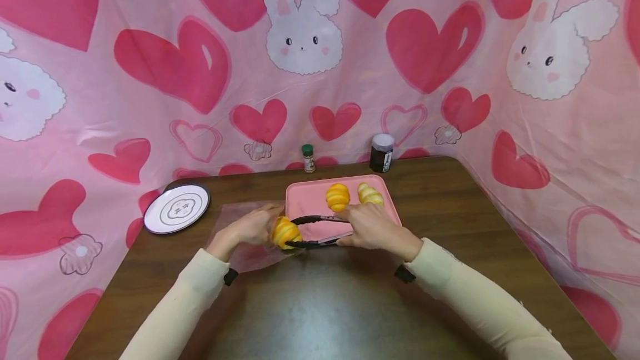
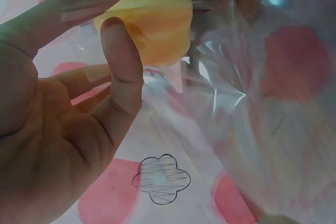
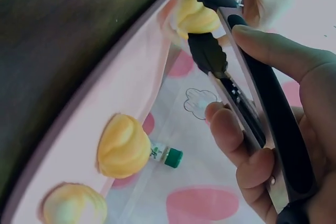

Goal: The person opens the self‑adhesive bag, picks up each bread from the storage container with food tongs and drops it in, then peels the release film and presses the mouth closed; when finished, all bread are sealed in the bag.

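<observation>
My right hand (image 1: 374,226) grips a pair of black-and-silver tongs (image 3: 281,124). Between the black tong tips sits a yellow-orange spiral bread roll (image 1: 286,231), above the table just left of the pink tray (image 1: 309,193). A clear plastic bag (image 1: 250,259) hangs from my left hand (image 1: 256,226), whose thumb and fingers hold it near the roll. In the left wrist view, the see-through film (image 2: 273,129) spreads beside the roll and those curled fingers.
On the tray lie an orange roll (image 1: 338,198) and a paler roll (image 1: 370,194). A white plate (image 1: 156,222) is at the table's left. Behind the tray stand a green-capped bottle (image 1: 308,161) and a dark jar (image 1: 381,155), close to the patterned cloth wall.
</observation>
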The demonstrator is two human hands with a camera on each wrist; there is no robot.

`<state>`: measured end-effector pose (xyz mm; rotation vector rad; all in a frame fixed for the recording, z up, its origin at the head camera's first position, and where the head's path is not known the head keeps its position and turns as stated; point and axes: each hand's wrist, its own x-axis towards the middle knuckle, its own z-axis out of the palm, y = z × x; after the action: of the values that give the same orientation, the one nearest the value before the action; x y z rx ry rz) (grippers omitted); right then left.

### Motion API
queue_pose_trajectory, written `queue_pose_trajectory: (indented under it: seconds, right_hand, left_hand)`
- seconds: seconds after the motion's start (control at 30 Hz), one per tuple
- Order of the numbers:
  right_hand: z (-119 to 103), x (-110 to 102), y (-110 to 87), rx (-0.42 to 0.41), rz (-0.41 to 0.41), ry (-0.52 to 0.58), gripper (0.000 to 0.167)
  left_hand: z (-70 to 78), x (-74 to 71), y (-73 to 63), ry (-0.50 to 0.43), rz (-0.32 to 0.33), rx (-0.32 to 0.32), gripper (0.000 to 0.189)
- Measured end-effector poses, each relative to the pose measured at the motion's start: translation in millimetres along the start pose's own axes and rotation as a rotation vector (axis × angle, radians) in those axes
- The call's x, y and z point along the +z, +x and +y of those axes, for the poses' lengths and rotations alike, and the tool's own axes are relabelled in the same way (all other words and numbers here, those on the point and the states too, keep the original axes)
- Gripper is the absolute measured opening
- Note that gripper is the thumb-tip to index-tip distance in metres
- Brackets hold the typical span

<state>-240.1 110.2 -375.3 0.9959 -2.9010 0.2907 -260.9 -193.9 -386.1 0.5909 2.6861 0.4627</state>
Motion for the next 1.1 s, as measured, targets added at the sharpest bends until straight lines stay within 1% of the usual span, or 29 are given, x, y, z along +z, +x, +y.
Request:
queue_pose_trajectory:
  seconds: [0.07,0.2,0.33,0.43,0.53,0.6,0.73,0.87,0.97,1.0,1.1]
  right_hand:
    - [-0.1,-3.4,0.8,-0.008,0.006,-0.009,0.058]
    - [-0.4,-9.4,3.2,-0.009,0.008,-0.04,0.06]
    - [-0.4,-13.3,5.4,-0.007,0.016,-0.065,0.059]
    - [-0.4,-14.6,6.7,-0.005,0.027,-0.068,0.058]
    - [-1.6,-15.2,7.5,-0.017,0.046,-0.074,0.057]
    - [-2.4,-15.4,7.8,-0.03,0.055,-0.09,0.057]
    - [-3.8,-15.2,9.1,-0.044,0.058,-0.128,0.057]
    - [-4.9,-14.9,10.9,-0.043,0.052,-0.149,0.056]
    - [-5.5,-15.3,12.1,-0.046,0.041,-0.145,0.056]
    - [-5.6,-15.3,12.4,-0.046,0.036,-0.142,0.056]
    - [-5.1,-15.3,12.9,-0.034,0.023,-0.108,0.057]
  left_hand:
    - [-0.5,-2.8,0.5,0.002,0.007,0.019,0.083]
    - [-0.3,-8.9,0.0,-0.024,0.04,0.052,0.088]
    - [0.7,-13.1,-0.9,-0.053,0.071,0.059,0.093]
    - [2.4,-13.9,0.4,-0.047,0.09,0.089,0.095]
    - [4.7,-13.5,1.5,-0.048,0.096,0.104,0.096]
    - [5.2,-12.2,1.5,-0.046,0.092,0.096,0.097]
    - [5.7,-9.4,-0.1,-0.071,0.078,0.06,0.098]
    - [8.7,-8.0,-1.3,-0.11,0.073,0.102,0.097]
    - [12.2,-7.9,-2.2,-0.131,0.047,0.139,0.096]
    - [13.6,-8.0,-2.7,-0.137,0.034,0.14,0.096]
    - [15.4,-8.3,-3.1,-0.112,0.029,0.136,0.095]
